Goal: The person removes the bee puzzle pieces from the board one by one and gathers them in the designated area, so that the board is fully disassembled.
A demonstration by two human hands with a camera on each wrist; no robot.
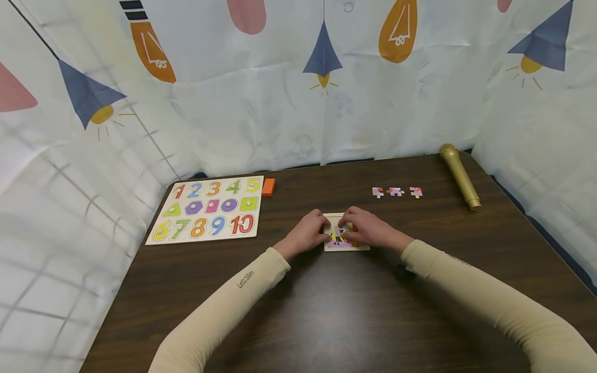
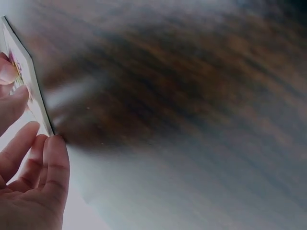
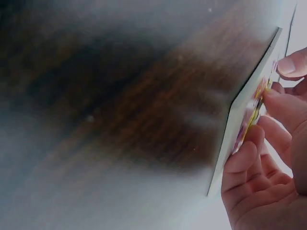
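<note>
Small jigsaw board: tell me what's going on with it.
Someone is handling the jigsaw board with both bare hands on a dark table. The left hand holds its left side, while the right hand touches the picture on it; whether it grips a piece is hidden. Three loose jigsaw pieces lie in a row farther back, to the right, not yet in the board.
</note>
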